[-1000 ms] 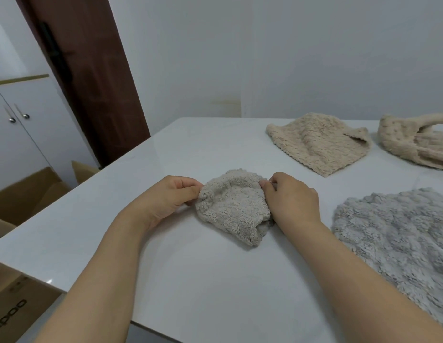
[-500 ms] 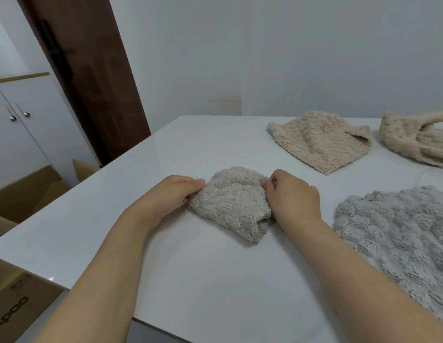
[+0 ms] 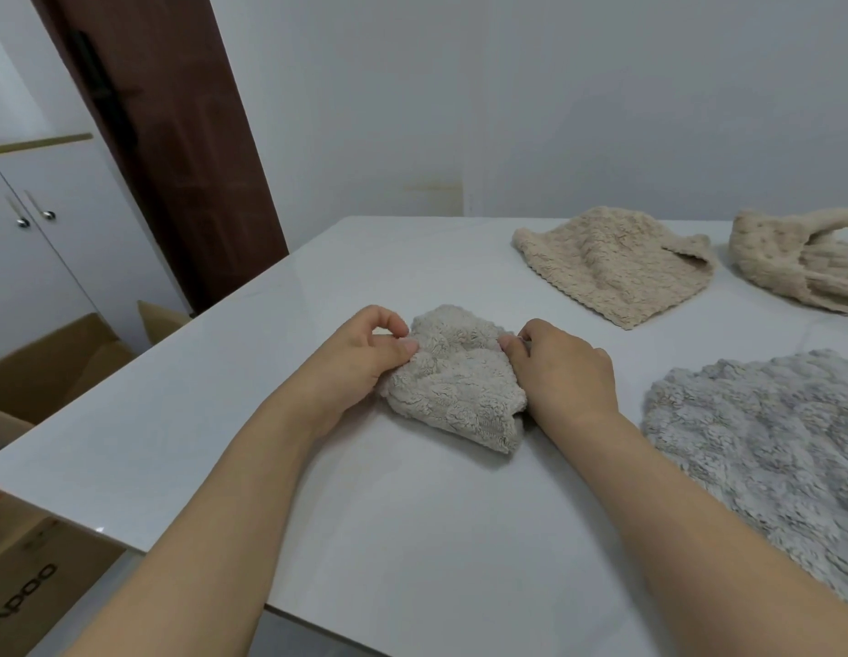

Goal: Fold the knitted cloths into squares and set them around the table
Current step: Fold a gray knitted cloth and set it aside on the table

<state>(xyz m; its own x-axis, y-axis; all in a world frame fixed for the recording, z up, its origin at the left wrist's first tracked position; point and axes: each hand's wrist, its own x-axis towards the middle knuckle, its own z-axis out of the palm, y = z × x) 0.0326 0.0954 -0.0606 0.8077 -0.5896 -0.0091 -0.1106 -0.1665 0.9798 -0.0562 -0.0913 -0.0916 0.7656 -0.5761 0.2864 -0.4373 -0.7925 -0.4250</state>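
Where the left hand's (image 3: 360, 358) thumb and forefinger meet, they pinch the upper left edge of the small taupe cloth (image 3: 453, 379), the other fingers curled loosely above it. At the cloth's 3 o'clock side the right hand (image 3: 562, 372) grips the opposite edge, its fingers curled into the pile and its thumb tip pressed on top — the fingertips themselves are buried in the fabric. Between the two hands the cloth lies bunched and already folded small, resting on the white table (image 3: 412, 538), its lower corner pointing toward 5 o'clock.

Outward from there, at 4 o'clock of the held cloth, a large grey cloth (image 3: 763, 457) lies spread flat near the right forearm, running off the frame's right edge. At 1 o'clock, well apart, a beige cloth (image 3: 616, 263) lies folded with one corner turned over — just beside it, at the far right, a second cream cloth (image 3: 792, 263) sits crumpled. Off the table at 9 o'clock stand open cardboard boxes (image 3: 47, 367), a white cabinet (image 3: 42, 239) and a dark brown door (image 3: 166, 135).
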